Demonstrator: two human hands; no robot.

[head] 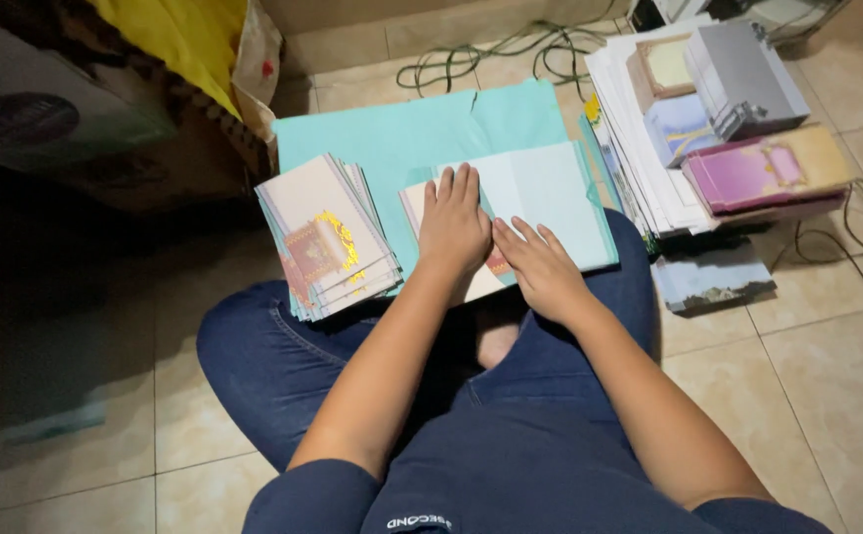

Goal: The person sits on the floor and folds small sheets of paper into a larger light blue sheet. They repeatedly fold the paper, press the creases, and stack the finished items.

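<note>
I sit cross-legged on the tiled floor (827,396) with both palms flat; my left hand (453,225) lies fingers spread and together on the folded pale sheet (540,193), gripping nothing, only pressing; my right hand (542,267) lies just beside it, also unclenched, its fingers on the lower edge of the same sheet where a patterned card (496,265) peeks out beneath. The sheet rests across my knees on top of a larger teal paper (402,133); to my left sits a fanned stack of decorated cards (328,242), and to my right a pile of white sheets (639,148) with boxed cards (763,173) on it. To press well, I judge, I should keep the left palm anchoring the fold; slide the right fingers outward along the crease with even weight; keep the edges aligned so the card inside does not shift.
</note>
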